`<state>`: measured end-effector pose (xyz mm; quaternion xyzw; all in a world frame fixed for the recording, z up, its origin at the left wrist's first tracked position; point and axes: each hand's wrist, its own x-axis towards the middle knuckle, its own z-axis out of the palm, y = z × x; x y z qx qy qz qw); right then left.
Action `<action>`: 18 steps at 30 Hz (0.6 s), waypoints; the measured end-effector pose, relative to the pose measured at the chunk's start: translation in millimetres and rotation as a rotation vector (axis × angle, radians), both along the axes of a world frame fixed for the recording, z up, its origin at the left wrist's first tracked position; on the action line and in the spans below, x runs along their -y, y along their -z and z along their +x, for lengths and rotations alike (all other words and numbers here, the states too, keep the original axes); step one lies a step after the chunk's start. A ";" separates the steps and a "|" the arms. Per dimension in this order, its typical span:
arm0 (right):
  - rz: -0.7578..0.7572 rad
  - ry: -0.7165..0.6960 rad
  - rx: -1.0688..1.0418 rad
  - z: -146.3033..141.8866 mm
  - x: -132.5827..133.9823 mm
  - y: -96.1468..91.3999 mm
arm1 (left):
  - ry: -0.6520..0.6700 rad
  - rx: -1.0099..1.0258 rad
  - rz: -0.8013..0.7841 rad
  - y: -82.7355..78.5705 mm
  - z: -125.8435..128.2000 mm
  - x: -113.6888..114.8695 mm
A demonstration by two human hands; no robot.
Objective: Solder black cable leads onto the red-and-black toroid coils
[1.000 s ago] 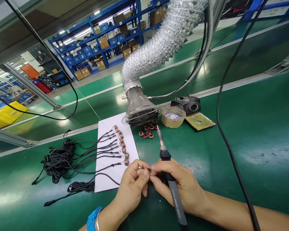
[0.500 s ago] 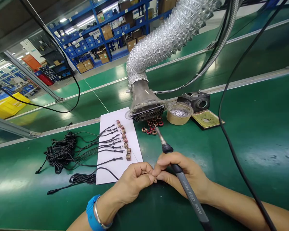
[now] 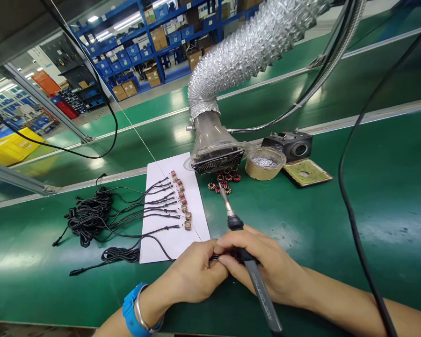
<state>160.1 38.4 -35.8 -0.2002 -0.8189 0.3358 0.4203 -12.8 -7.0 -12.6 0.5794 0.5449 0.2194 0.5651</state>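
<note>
My right hand [image 3: 266, 264] is closed round a soldering iron [image 3: 263, 290], whose metal tip points up and away over the bench. Its thumb and forefinger meet the fingers of my left hand [image 3: 198, 271], which is closed in a pinch. A black cable [image 3: 157, 239] runs from the left into my left hand; its end is mostly hidden between the fingers. Just beyond the hands, a white sheet [image 3: 154, 252] carries a row of small wound coils [image 3: 182, 199] with cable ends beside them. Several red-and-black ring coils [image 3: 228, 177] lie under the fume hood.
A fume extractor hood [image 3: 215, 157] on a silver duct [image 3: 238, 61] hangs beyond the hands. Right of it are a round tub of solder [image 3: 265, 163], a black iron stand [image 3: 291, 145] and a yellow sponge tray [image 3: 307, 172]. Bundled black cables [image 3: 91, 215] lie left; another cord [image 3: 351, 210] crosses the right.
My hands have drawn closer together, and the soldering iron has shifted slightly left. The left fingers have curled further, covering more of what they pinch. The view has moved a little.
</note>
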 end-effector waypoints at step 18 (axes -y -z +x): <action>0.138 -0.080 -0.022 15.7 -16.5 2.9 | -0.017 0.141 -0.100 -4.2 -8.9 -10.4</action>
